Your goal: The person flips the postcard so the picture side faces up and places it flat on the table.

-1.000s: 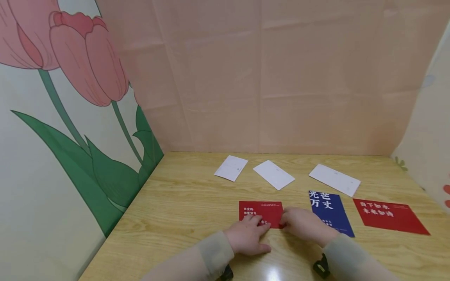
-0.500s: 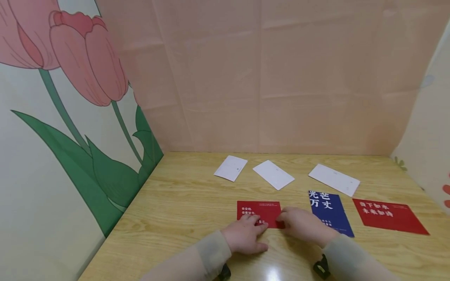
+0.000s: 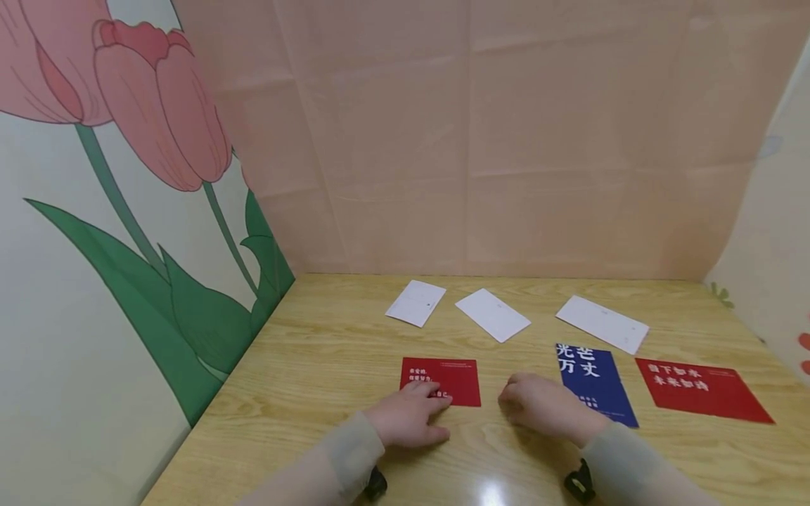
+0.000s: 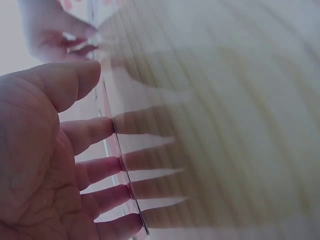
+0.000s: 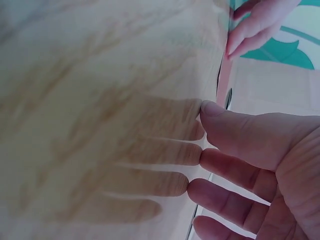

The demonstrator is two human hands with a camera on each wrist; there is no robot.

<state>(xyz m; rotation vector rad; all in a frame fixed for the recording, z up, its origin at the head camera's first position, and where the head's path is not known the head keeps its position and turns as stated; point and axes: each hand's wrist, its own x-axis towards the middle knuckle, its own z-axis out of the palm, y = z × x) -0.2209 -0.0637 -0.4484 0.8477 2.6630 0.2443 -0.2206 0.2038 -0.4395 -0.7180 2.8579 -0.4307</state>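
Note:
A small red card (image 3: 464, 383) with white writing lies flat on the wooden table in the head view. My left hand (image 3: 408, 418) rests with spread fingers on its lower left part, covering some of the writing. In the left wrist view the left fingertips (image 4: 131, 192) press down at the card's thin edge. To the right of the card, apart from it, my right hand (image 3: 545, 407) touches the bare tabletop with its fingertips. Its fingers (image 5: 235, 170) are loosely bent and hold nothing in the right wrist view. A blue card (image 3: 598, 393) lies just beyond that hand, partly covered by it.
A larger red card (image 3: 709, 393) lies at the right. Three white cards, the left one (image 3: 415, 303), the middle one (image 3: 493, 315) and the right one (image 3: 602, 324), lie along the back of the table (image 3: 304, 351). A pinkish sheet (image 3: 468, 176) hangs behind.
The left hand has slid the small red card to the left, away from the right hand's fingertips. The right hand stays about where it was, now apart from the card.

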